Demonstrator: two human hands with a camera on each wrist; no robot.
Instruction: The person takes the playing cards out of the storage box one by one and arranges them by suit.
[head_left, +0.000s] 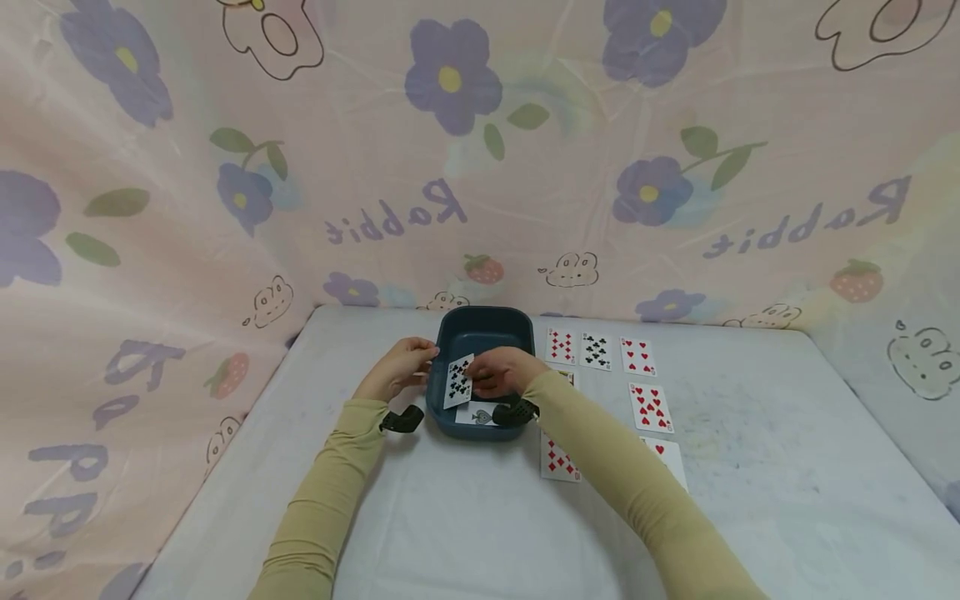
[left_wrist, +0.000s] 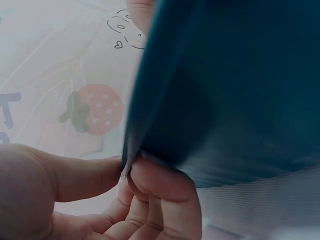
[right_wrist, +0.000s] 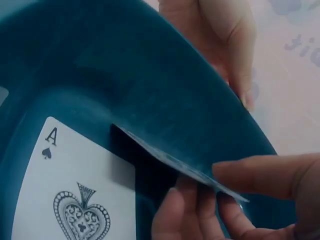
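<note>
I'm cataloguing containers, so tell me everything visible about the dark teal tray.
The tray is an oblong with rounded corners, raised walls and an open top, in a smooth, faintly glossy material that looks like plastic. It stands upright on the white tabletop, its long sides running away from the person. The left hand pinches its left rim. An ace of spades lies face up inside, at the near end. Its underside is hidden.
</note>
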